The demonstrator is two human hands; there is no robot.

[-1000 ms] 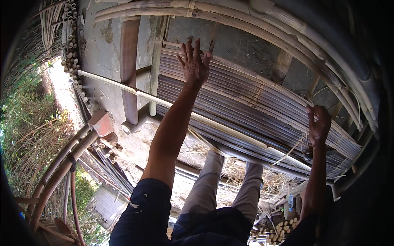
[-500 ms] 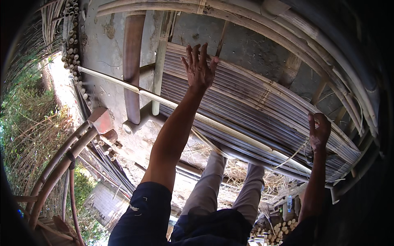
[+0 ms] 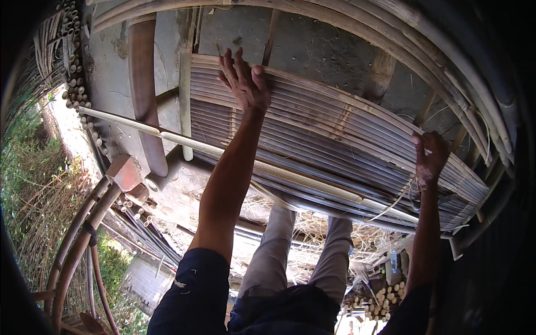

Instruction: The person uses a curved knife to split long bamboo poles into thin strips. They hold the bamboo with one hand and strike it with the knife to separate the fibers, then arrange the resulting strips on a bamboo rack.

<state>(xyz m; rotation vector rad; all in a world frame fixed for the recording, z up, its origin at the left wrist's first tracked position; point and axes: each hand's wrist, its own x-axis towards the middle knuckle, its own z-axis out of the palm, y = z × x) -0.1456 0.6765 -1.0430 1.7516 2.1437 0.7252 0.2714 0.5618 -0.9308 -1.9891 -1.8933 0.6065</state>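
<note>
A wide panel of thin bamboo slats (image 3: 312, 120), bound side by side, lies in front of me. My left hand (image 3: 245, 86) is over its far edge toward the left, palm down with fingers apart. At the panel's right part my right hand (image 3: 431, 159) has its fingers curled over the far edge, thumb to the left; its grip is partly hidden. A pale bamboo pole (image 3: 212, 148) runs slantwise across the panel's near side, passing under my left forearm. A thin loose strip (image 3: 391, 205) trails from near my right hand.
Long curved bamboo poles (image 3: 385, 33) arch along the far side. A thick brown bamboo post (image 3: 146, 95) stands left of the panel. Cut pole ends (image 3: 72, 67) are stacked at far left, with a curved bamboo frame (image 3: 78, 251) below. Cut bamboo pieces (image 3: 385, 298) lie at lower right.
The whole view has shifted, so the panel and pole appear farther left and higher. My left hand has turned, its fingers leaning more to the left. My right hand stays at the panel's edge.
</note>
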